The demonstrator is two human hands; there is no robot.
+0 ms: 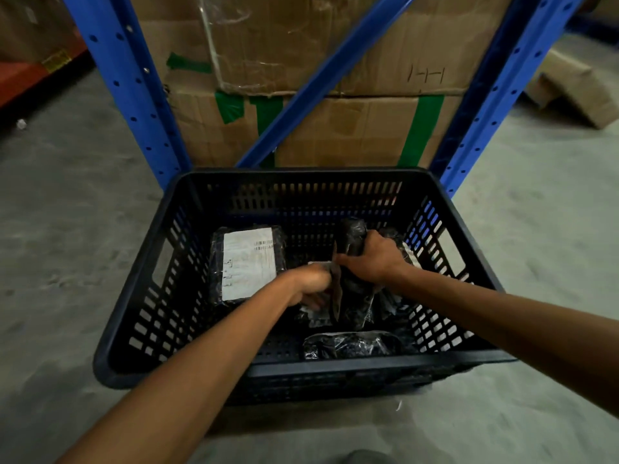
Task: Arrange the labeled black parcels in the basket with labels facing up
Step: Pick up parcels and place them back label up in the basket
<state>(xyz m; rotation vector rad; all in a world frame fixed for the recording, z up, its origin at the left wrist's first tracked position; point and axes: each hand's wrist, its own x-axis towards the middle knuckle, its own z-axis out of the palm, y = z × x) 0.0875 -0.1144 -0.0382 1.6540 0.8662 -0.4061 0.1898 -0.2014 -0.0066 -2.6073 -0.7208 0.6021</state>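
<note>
So the black slotted basket [140, 289] sat on the concrete floor [67, 212], right in front of a blue rack frame [114, 72] with taped cardboard boxes [335, 125] stacked behind it at 12 o'clock. Both arms reached down into the basket from the bottom of the view.

The right hand [371, 259] was wrapped around an upright parcel [351, 239], a black plastic-wrapped one standing on end near the middle of the basket, slightly toward 2 o'clock. That grip was clearly closed on it, fingers curled round the upper part. Couldn't see any label on the side facing the camera.

The left hand [313, 283] was just beside it at the center, fingers curled down against the same parcel's left edge and over a bit of white paper. Whether that grip was actually pinching something or just resting there, I honestly couldn't tell, it was too dark and blurry.

Other stuff in the basket: a labeled parcel [248, 262] lay flat at about 10 o'clock with its white label facing up, barcode visible. A crinkly parcel [351, 344] lay flat at 6 o'clock against the near wall, showing only black wrap. Another parcel [402, 249] leaned at 3 o'clock behind the right wrist, mostly hidden, with a bit of white showing on it.
</note>
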